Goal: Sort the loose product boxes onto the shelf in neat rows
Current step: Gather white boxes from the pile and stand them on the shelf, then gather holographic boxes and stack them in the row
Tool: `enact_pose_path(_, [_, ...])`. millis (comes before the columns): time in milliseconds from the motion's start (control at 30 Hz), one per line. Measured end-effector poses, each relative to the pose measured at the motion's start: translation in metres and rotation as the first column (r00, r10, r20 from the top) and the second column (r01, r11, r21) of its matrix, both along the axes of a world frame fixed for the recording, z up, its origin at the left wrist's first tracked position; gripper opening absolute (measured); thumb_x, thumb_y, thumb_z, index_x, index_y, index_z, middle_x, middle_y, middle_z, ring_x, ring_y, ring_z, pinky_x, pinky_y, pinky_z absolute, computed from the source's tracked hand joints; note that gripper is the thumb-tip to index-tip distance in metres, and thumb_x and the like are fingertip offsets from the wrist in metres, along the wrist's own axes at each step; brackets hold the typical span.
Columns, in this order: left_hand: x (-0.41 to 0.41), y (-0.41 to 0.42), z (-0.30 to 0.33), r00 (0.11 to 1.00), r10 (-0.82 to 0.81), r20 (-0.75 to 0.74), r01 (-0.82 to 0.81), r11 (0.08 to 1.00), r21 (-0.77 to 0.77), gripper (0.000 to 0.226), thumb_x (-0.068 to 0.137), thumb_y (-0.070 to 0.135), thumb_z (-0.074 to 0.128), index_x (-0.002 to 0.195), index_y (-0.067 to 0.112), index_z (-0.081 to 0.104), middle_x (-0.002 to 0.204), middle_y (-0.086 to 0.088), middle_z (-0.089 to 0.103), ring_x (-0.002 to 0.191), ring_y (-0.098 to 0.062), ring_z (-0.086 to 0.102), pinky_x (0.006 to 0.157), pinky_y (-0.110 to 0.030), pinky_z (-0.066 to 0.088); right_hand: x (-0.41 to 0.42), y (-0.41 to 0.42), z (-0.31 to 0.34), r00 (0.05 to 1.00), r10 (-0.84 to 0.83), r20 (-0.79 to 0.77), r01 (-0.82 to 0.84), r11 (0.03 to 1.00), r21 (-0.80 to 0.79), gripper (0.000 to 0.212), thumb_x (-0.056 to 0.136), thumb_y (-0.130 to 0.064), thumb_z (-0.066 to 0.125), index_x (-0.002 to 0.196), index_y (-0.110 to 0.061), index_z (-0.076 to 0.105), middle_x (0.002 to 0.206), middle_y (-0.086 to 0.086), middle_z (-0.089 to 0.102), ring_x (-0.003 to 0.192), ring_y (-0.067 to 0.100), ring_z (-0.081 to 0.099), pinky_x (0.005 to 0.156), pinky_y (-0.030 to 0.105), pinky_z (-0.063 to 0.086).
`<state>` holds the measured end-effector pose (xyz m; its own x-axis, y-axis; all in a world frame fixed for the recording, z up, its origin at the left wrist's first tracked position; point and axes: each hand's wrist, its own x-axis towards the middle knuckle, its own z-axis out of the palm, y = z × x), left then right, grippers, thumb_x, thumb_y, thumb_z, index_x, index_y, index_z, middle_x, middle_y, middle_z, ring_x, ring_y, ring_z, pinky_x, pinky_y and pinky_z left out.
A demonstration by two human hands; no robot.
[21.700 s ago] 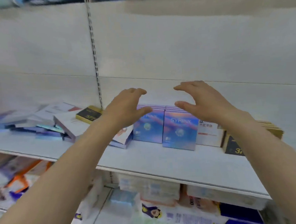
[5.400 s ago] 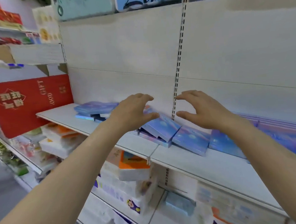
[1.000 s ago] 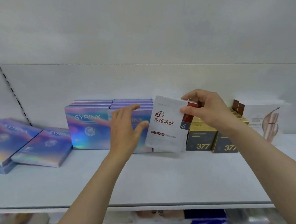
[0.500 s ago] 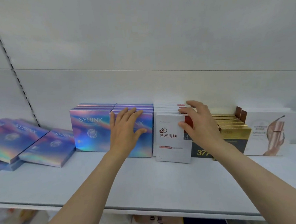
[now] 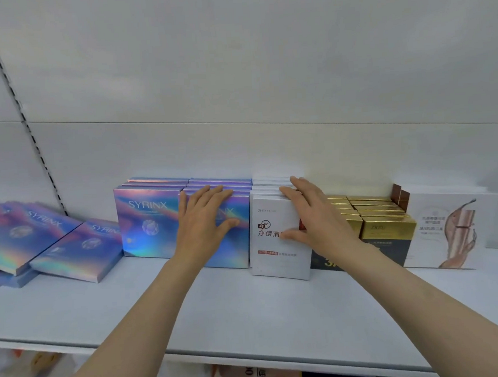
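Hands flat — left hand [image 5: 204, 220] on SYRINX boxes [image 5: 149, 220] | right hand [image 5: 316, 216] grips white box [image 5: 274, 245] | shelf [image 5: 249, 310]

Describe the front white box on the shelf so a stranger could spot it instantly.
On the white shelf, find the upright row. The white box stands between holographic SYRINX boxes and gold-topped boxes. It alone bears black Chinese characters and a red strip.

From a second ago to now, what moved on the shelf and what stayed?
The white box, held tilted by the right hand, went down upright at the front of the white row. The left hand moved onto the front SYRINX box. The gold 377 boxes and loose SYRINX boxes stayed put.
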<state>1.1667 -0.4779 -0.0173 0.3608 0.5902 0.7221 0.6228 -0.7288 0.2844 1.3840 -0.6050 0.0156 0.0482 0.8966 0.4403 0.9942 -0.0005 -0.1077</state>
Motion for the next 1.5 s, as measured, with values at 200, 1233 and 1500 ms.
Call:
enact_pose_path(200, [0.0,-0.002,-0.001,1.0,0.016,0.013,-0.016,1.0,0.0,0.06,0.079,0.045,0.074,0.134,0.027,0.055,0.14,0.005,0.053,0.138,-0.02,0.038,0.119,-0.045,0.003,-0.001,0.011,-0.002,0.998,-0.001,0.056,-0.003,0.998,0.061,0.087,0.079,-0.05,0.075,0.15,-0.021,0.033,0.159,0.004,0.029,0.146,0.025,0.024,0.119,0.042,0.026])
enact_pose_path(1233, [-0.143,-0.009,0.108,0.992,-0.052,-0.115,0.015,0.952,-0.305,0.056,0.093,0.049,0.054,0.139,0.016,0.047,0.14,-0.005,0.051,0.129,-0.024,0.046,0.105,-0.033,0.034,-0.127,0.028,0.12,0.998,0.021,0.062,-0.019,0.999,-0.032,0.061,0.095,-0.049,0.054,0.147,-0.021,0.039,0.153,0.003,0.037,0.138,0.023,0.038,0.106,0.039,0.037])
enact_pose_path(1500, [-0.325,-0.029,0.158,0.988,0.096,-0.125,-0.114,0.982,-0.151,0.055,0.093,0.051,0.052,0.135,0.016,0.051,0.136,-0.005,0.055,0.121,-0.023,0.052,0.099,-0.033,0.038,-0.293,0.035,0.159,0.979,0.194,0.057,-0.199,0.976,0.092,0.051,0.096,-0.048,0.052,0.14,-0.023,0.048,0.147,0.002,0.045,0.134,0.021,0.042,0.107,0.037,0.036])
